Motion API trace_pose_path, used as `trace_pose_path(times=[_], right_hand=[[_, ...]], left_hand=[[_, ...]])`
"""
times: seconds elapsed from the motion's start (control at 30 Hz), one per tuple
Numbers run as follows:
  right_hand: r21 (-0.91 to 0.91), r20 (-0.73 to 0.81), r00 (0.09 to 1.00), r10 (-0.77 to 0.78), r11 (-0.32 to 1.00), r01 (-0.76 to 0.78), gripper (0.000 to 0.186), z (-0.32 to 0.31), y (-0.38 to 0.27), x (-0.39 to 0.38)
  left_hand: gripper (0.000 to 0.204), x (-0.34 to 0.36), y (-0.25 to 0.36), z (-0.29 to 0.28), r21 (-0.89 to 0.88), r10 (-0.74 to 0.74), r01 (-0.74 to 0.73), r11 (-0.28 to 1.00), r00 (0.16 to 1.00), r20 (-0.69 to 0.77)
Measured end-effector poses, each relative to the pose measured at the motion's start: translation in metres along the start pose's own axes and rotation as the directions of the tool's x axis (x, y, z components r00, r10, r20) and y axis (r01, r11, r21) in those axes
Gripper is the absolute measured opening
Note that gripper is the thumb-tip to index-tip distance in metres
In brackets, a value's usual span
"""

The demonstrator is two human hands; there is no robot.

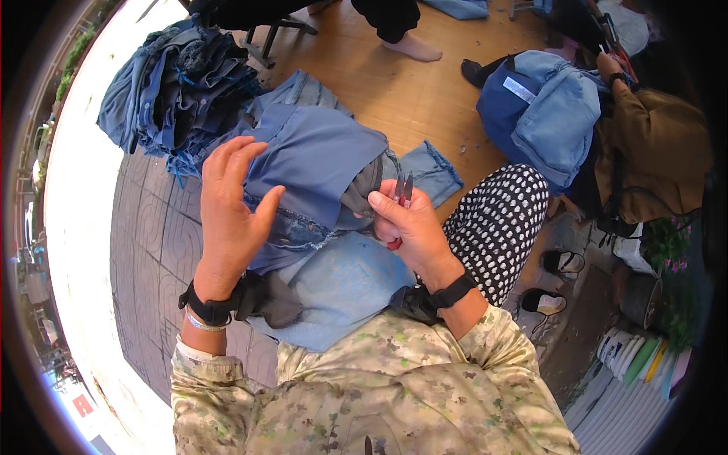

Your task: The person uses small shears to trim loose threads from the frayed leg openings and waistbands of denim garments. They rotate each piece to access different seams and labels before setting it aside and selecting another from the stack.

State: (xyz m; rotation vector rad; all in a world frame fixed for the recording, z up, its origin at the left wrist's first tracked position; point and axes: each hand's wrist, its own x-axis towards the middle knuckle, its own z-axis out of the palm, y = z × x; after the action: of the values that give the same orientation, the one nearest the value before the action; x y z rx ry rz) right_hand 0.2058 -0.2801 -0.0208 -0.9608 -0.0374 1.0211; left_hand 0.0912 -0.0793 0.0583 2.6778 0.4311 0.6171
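Observation:
My left hand (231,216) is raised over the denim on my lap, thumb and fingers spread, with nothing in it. In my right hand (413,231) is a pair of small thread snips (405,191) with red handles, its two pointed blades up and slightly apart. The right fingers also lie against the dark grey edge of a blue denim garment (303,163); whether they pinch it I cannot tell. Beneath it a lighter blue piece of denim (345,277) covers my lap. Dark wristbands circle both wrists.
A tall heap of folded jeans (186,83) stands at the far left. To the right, another person in a brown top (656,152) has light blue denim (557,114) on the lap. Sandals (544,302) lie on the ground at right. A wooden board (436,91) spans the far middle.

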Motion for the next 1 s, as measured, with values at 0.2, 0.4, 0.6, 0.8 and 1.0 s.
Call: trace_pose_path(times=[0.2, 0.4, 0.6, 0.8, 1.0], right_hand=[[0.032, 0.034, 0.999, -0.018, 0.999, 0.017, 0.017, 0.013, -0.006, -0.002], [-0.031, -0.005, 0.994, -0.105, 0.994, 0.105, 0.017, 0.020, -0.012, -0.001], [-0.388, 0.136, 0.899, -0.417, 0.812, 0.436, 0.017, 0.028, -0.012, 0.012], [-0.430, 0.160, 0.936, -0.312, 0.832, 0.351, 0.011, 0.033, -0.008, 0.016], [-0.399, 0.118, 0.959, -0.258, 0.872, 0.284, 0.009, 0.039, -0.005, 0.014]], left_hand=[[0.036, 0.011, 0.035, 0.028, -0.290, 0.268, -0.188, 0.938, 0.926, 0.265], [0.011, 0.003, 0.022, 0.043, -0.583, 0.071, 0.036, 0.812, 0.985, 0.159], [0.006, -0.010, 0.012, 0.044, -0.742, -0.156, 0.290, 0.605, 0.956, 0.247], [0.007, -0.011, 0.016, 0.033, -0.774, -0.249, 0.546, 0.322, 0.837, 0.487], [0.009, -0.015, 0.015, 0.043, -0.817, -0.270, 0.503, 0.282, 0.859, 0.436]])
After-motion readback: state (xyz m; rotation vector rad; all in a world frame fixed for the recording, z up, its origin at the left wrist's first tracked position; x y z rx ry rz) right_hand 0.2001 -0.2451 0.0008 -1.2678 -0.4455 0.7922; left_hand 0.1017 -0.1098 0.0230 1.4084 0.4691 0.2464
